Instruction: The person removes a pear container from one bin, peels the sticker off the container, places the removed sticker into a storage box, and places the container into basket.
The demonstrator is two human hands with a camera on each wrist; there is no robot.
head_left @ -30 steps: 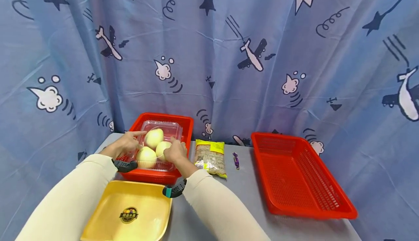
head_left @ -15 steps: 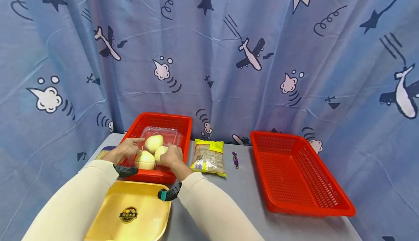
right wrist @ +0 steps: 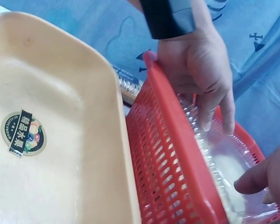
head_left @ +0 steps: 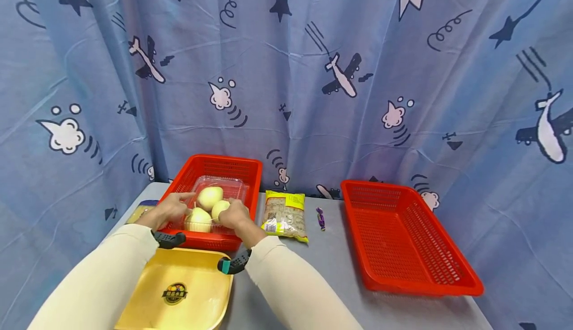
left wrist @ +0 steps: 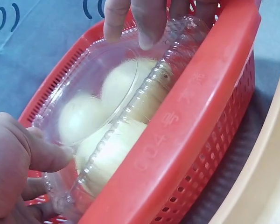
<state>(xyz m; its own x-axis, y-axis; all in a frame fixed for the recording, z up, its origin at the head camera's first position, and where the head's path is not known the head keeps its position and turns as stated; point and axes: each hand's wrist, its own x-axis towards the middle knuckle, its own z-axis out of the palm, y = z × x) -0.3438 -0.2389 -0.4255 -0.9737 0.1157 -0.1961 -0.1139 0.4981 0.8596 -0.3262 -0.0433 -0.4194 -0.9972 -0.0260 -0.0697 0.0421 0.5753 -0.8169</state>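
A clear plastic clamshell box (head_left: pixel 229 185) sits low inside the left red basket (head_left: pixel 250 170), its front edge close behind the basket's front rim. Three pale yellow pears (head_left: pixel 210 198) show through the lid. My left hand (head_left: pixel 171 208) holds the box's left side; in the left wrist view its thumb lies over the lid's edge, with other fingers lower, beside the wall. On the opposite side my right hand (head_left: pixel 236 215) grips the box, fingertips over the lid and the rest of the fingers partly hidden.
Directly in front of that basket stands a yellow plastic tub (head_left: pixel 201 305) with a fruit label. To its right lie a yellow-edged food packet (head_left: pixel 286 215) and a purple wrapped candy (head_left: pixel 321 219). Another red basket (head_left: pixel 385 240) stands farther right. A packet (head_left: pixel 141 211) lies left of the first basket.
Both hands have lowered the clamshell box with the pears deeper into the left basket. Over the last half second hands and box have barely moved.
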